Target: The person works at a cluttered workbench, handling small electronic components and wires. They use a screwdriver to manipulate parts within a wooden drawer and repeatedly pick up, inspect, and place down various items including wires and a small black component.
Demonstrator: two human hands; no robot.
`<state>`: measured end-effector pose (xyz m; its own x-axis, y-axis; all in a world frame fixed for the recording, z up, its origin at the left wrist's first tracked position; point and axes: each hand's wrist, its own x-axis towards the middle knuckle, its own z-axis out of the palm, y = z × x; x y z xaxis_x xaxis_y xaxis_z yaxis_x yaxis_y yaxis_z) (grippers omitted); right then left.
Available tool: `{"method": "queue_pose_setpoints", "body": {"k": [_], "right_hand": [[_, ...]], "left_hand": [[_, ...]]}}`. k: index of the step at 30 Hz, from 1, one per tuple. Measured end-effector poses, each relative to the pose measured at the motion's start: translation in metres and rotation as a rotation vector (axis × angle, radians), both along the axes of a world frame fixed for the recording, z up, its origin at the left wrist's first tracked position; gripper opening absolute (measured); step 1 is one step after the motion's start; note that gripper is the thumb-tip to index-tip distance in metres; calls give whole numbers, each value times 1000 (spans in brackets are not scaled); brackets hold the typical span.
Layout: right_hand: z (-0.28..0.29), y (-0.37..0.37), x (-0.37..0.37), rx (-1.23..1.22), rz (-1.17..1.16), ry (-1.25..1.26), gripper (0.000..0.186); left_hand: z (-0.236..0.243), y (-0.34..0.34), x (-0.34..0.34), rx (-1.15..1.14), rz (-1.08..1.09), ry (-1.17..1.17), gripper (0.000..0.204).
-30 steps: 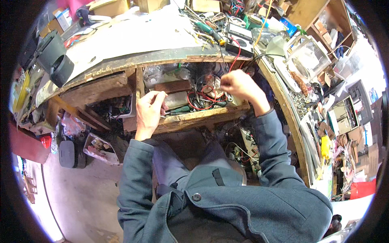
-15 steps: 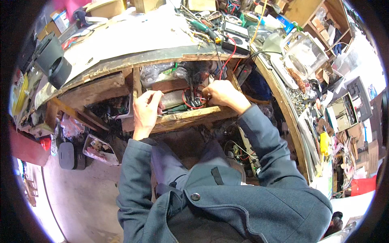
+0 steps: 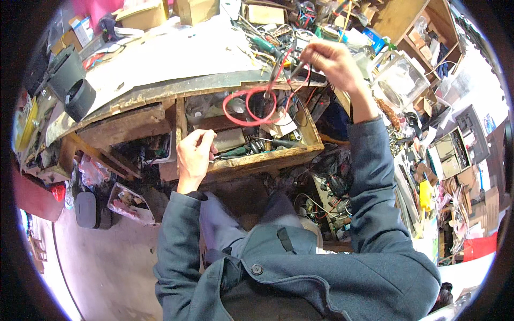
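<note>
The coat (image 3: 348, 283) I watch from afar is slate blue with long sleeves (image 3: 181, 230); I make out one round dark button (image 3: 257, 269), a short black tab (image 3: 285, 239) and blue-grey trousers (image 3: 218, 220).

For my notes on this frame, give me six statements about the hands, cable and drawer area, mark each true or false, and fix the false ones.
1. The right hand holds a looped red cable over the wooden drawer. True.
2. That drawer is shut. False: it stands open, a green-handled tool inside.
3. The left hand is at the drawer's left front. True.
4. Both hands grip the cable. False: the left hand is apart from it.
5. A white sheet lies on the bench top. True.
6. The right hand is nearer the person's lap than the left. False: it is farther out.
</note>
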<state>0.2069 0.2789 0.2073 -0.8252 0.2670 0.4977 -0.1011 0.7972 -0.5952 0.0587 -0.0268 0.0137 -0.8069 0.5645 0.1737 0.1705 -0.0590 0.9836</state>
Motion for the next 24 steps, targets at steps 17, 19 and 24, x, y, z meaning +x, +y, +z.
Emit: {"method": "queue_pose_setpoints", "body": {"k": [17, 19, 24], "right_hand": [[133, 154, -147, -655, -75, 815, 17], [110, 162, -156, -473, -102, 755, 16], [33, 164, -148, 378, -216, 202, 19]], "left_hand": [[-15, 3, -9, -40, 13, 77, 24], [-11, 2, -5, -40, 29, 104, 24], [-6, 7, -4, -53, 22, 133, 23]]}}
